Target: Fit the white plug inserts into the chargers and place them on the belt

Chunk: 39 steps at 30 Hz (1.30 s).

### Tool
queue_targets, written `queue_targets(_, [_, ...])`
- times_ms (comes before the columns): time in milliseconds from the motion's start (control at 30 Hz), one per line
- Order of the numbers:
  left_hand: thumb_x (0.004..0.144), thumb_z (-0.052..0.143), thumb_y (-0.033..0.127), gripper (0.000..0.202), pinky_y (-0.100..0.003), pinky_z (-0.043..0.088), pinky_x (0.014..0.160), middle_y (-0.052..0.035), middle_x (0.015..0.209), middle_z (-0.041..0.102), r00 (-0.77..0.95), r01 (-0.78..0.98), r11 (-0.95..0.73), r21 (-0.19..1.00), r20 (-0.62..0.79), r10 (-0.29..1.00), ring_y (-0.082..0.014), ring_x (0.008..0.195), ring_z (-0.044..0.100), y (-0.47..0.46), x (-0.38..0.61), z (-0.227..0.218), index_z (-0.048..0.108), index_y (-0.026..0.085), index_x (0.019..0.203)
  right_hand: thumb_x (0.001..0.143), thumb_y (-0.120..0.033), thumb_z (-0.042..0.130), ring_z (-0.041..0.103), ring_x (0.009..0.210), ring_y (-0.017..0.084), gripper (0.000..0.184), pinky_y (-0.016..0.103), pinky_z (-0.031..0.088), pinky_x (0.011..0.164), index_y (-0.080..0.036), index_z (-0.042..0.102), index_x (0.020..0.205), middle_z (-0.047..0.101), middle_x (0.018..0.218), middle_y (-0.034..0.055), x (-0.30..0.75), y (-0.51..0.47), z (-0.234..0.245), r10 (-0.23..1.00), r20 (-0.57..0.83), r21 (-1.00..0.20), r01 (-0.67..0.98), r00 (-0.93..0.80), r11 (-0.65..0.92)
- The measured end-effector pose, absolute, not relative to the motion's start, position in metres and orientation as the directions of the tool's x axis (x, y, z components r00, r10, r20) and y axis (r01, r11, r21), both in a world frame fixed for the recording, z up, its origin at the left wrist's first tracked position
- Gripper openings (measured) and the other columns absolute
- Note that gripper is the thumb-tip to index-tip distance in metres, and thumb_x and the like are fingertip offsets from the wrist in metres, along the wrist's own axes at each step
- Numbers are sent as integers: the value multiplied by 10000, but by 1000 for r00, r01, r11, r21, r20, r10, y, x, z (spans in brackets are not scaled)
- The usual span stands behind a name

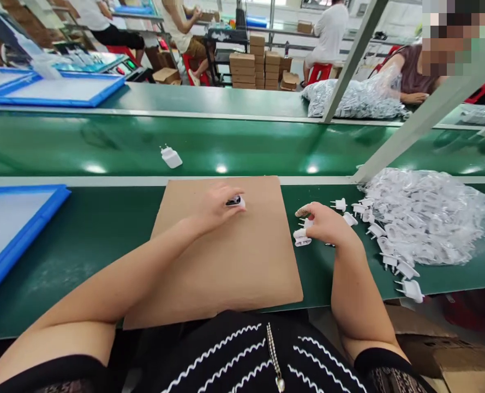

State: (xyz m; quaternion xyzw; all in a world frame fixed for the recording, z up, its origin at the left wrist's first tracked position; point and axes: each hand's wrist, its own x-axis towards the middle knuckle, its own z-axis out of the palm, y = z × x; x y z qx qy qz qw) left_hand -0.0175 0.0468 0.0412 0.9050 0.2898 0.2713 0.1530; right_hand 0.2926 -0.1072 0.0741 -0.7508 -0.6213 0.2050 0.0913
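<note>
My left hand [218, 206] is closed around a small white charger housing [242, 204] above a brown cardboard sheet [229, 262]. The housing's dark open end shows between thumb and fingers. To the right of the cardboard, my right hand [328, 224] reaches down to the green table with thumb and forefinger apart. Just at its fingertips lie white plug pieces [301, 239], one with its pins pointing left. Whether the thumb touches them I cannot tell. More two-pin plug pieces [340, 204] are scattered between this hand and a full clear plastic bag [426, 218].
A white charger [171, 157] lies on the green belt [123, 142] ahead. Blue-rimmed trays [25, 218] stand at left. A slanted metal post [409, 136] rises at right. Across the belt are a bag of silvery parts [348, 98], stacked cartons [242, 68] and several seated people.
</note>
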Motion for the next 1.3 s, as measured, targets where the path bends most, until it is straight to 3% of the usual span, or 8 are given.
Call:
queue_targets(133, [892, 764, 459, 429, -397, 531, 918, -65, 1043, 738, 666, 392, -732, 557, 376, 644, -256, 994, 648, 14, -10, 17, 680, 222, 1240, 630, -9, 667, 633, 976, 251, 501, 292, 511, 733, -261, 782, 1047, 683, 1054, 66, 297, -105, 61, 979, -180, -323, 934, 97, -152])
queue_targets(267, [836, 829, 410, 637, -392, 546, 970, -87, 1198, 694, 581, 277, -548, 790, 316, 750, -249, 1097, 647, 3, 2, -6, 574, 208, 1384, 683, -36, 622, 671, 997, 239, 425, 361, 578, 889, -225, 789, 1025, 677, 1087, 73, 300, -93, 49, 982, -63, -589, 787, 180, -182])
queue_targets(467, [905, 735, 328, 370, -408, 542, 999, -78, 1169, 702, 674, 185, -501, 845, 262, 691, -247, 1112, 633, 1, 2, -5, 672, 221, 1253, 664, -246, 763, 652, 1058, 232, 645, 400, 617, 912, -262, 682, 1304, 605, 1260, 84, 273, -77, 35, 937, 156, -876, 482, 312, -15])
queue_targets(633, [842, 805, 390, 500, -415, 552, 974, -101, 1200, 691, 671, 140, -452, 881, 251, 698, -268, 1130, 624, 3, 0, -2, 659, 206, 1282, 585, -310, 903, 677, 901, 199, 490, 384, 596, 860, -204, 750, 1039, 714, 1033, 58, 250, -71, 30, 942, 18, -974, 217, 336, -59])
queue_targets(733, [882, 764, 403, 409, -405, 542, 933, -91, 1149, 710, 683, 136, -478, 868, 267, 680, -261, 1086, 619, 3, -1, 0, 687, 202, 1230, 532, -399, 971, 683, 793, 193, 428, 367, 594, 755, -191, 721, 810, 742, 901, 53, 245, -71, 34, 944, -129, -991, 1, 305, -136])
queue_targets(833, [899, 753, 389, 307, -375, 528, 885, -78, 1071, 734, 704, 120, -497, 860, 279, 653, -244, 1014, 626, 2, -1, 4, 722, 205, 1143, 522, -472, 983, 693, 742, 184, 488, 357, 599, 719, -206, 706, 822, 747, 858, 36, 242, -71, 38, 937, -203, -977, -123, 284, -174])
queue_targets(1100, [860, 823, 348, 337, -371, 491, 939, -73, 1085, 745, 769, 67, -549, 833, 307, 561, -234, 1007, 651, 2, 1, 9, 721, 187, 1138, 715, -416, 890, 691, 744, 157, 520, 339, 602, 732, -227, 703, 1162, 756, 998, 42, 215, -77, 41, 936, 10, -997, 81, 351, -19])
queue_targets(1300, [860, 815, 335, 279, -383, 499, 948, -87, 1104, 747, 773, 47, -567, 822, 330, 543, -242, 1020, 665, 6, 1, 6, 737, 182, 1080, 784, -394, 845, 717, 819, 192, 294, 350, 601, 739, -227, 737, 1000, 765, 941, 50, 210, -84, 48, 983, 21, -995, 96, 185, 4])
